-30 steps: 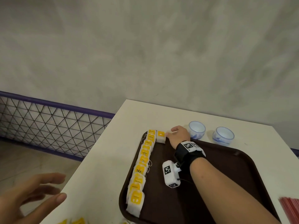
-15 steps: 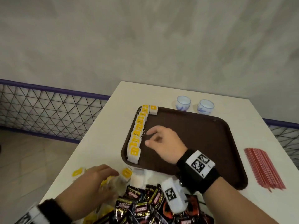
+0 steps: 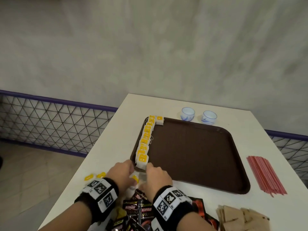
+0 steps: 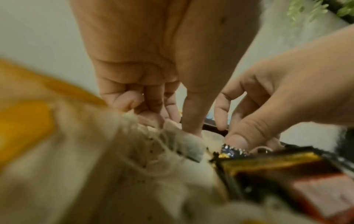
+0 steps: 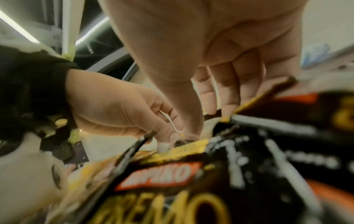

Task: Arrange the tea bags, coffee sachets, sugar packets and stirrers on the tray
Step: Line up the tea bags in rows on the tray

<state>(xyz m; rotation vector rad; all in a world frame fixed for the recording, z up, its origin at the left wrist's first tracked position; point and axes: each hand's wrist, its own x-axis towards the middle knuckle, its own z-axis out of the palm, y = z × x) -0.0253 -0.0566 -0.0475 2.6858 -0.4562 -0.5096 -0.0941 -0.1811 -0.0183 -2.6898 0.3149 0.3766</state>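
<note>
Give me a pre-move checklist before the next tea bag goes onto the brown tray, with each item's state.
1. Loose white tea bag with yellow tag held: left hand and right hand both work at it by the tray's near-left corner; firm grip cannot tell.
2. String free of the black coffee sachets: cannot tell.
3. Room on the brown plastic tray beside the row of tea bags: ok.
4. Row tidy along the left rim: ok.
5. Red stirrers and brown paper sugar packets clear of the path: ok.
</note>
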